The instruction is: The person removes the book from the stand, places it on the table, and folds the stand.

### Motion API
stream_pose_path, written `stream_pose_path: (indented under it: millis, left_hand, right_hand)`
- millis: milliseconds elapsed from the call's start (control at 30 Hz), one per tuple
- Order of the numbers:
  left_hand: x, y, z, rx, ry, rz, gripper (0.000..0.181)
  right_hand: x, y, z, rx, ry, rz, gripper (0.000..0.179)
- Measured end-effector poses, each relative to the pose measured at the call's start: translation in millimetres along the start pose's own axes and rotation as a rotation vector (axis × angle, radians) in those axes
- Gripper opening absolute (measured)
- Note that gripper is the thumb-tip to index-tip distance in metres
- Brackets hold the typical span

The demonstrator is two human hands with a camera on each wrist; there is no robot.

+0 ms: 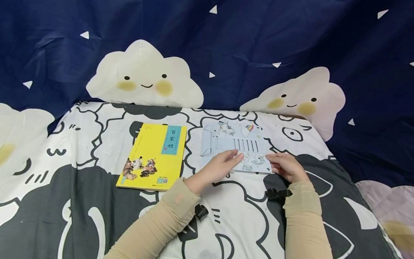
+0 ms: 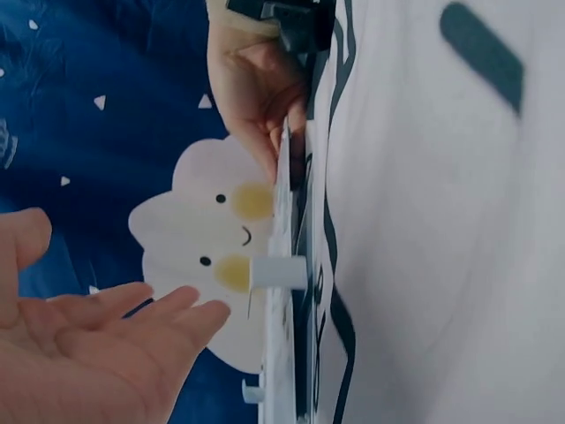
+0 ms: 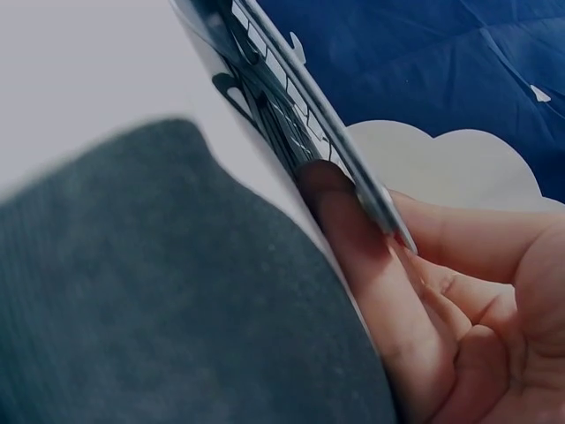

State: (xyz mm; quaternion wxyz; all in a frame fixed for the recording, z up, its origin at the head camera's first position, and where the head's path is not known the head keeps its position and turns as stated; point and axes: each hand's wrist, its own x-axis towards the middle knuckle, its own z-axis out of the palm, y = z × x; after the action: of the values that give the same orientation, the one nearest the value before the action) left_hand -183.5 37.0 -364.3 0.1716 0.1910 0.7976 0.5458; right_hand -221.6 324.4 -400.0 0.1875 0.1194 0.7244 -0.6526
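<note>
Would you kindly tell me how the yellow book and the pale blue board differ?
The yellow book lies unheld; the pale blue board is pinched by the right hand. The book's cover carries Chinese characters; the board shows a rainbow and slots. Both bear printed pictures.

Smooth, metal-looking stand [image 1: 226, 143], smooth paper book [image 1: 150, 147], matt cloth bedspread [image 1: 237, 205], creased cloth backdrop [image 1: 233, 36], plastic buckle [image 1: 278, 194]
</note>
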Motion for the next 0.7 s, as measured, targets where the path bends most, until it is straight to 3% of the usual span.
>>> stream_pose_path:
  millis: [300, 567, 700]
  left_hand:
    - [8.2, -12.7, -20.9, -0.173, 0.204, -0.004, 0.064]
    - [15.8, -24.9, -35.9, -0.351, 0.411, -0.053, 0.059]
    - [18.7, -30.6, -40.2, -0.395, 0.47, -0.096, 0.059]
  right_hand:
    - [-1.1, 0, -1, -0.004, 0.006, 0.005, 0.018]
    - [0.1, 1, -2, 0.007, 0.002, -0.001, 0.017]
    - [-0.1, 1, -2, 0.016, 0.003, 0.0, 0.016]
